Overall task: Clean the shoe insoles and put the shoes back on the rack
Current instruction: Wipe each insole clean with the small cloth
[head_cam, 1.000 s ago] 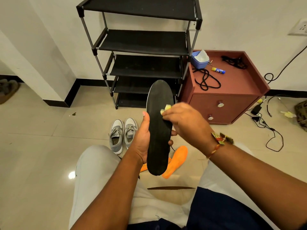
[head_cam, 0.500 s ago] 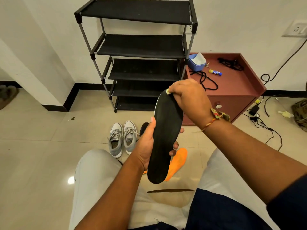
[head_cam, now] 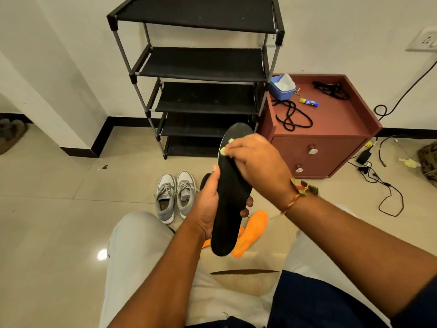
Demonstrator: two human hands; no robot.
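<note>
Tiled floor (head_cam: 59, 209) w/ grey shoes (head_cam: 176, 196) below us; we're gripping black insole (head_cam: 233, 209) in left hand (head_cam: 207, 209), right hand (head_cam: 257, 164) pinching prob. a yellowish cloth (head_cam: 223, 151) against it.

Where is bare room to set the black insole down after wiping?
Free: the rack shelves, and floor tiles left of the grey sneakers. Crowded: orange insoles right of them, cords and tub on the cabinet, cables right of it.
</note>
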